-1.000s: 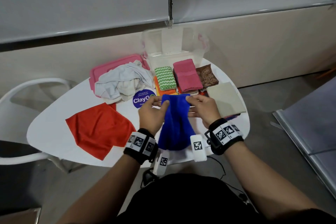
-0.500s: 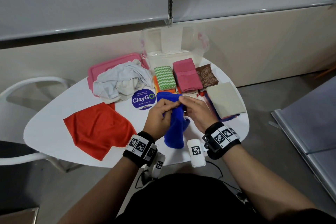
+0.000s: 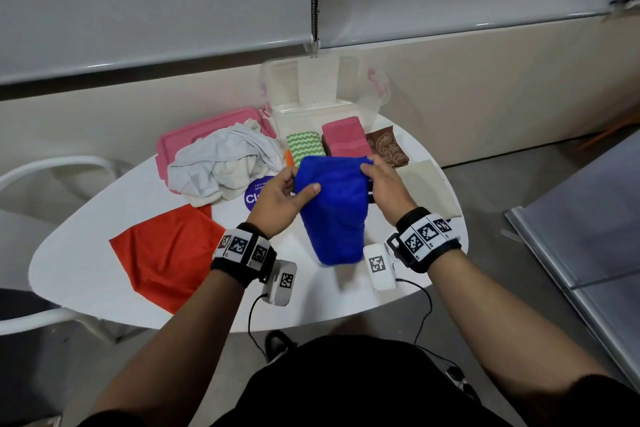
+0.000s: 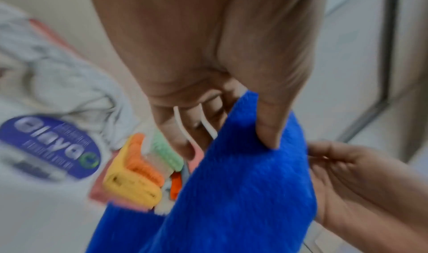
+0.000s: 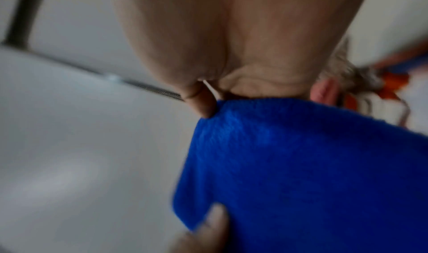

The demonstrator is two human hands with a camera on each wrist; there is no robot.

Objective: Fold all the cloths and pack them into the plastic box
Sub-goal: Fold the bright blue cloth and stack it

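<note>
Above the table (image 3: 86, 246), left hand (image 3: 280, 199) and right hand (image 3: 386, 187) pinch the blue cloth (image 3: 334, 208) by its top corners; soft, light, limp, best held at corners.

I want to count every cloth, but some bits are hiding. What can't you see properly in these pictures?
- Stack under the green zigzag cloth: head view, the blue cloth covers its near side, so no count.
- Round purple sticker: head view, left hand covers most lettering; left wrist view too blurred.
- Plastic box inside: its near wall and the stacks hide the floor.
- Right hand fingertips: behind the blue cloth.
</note>
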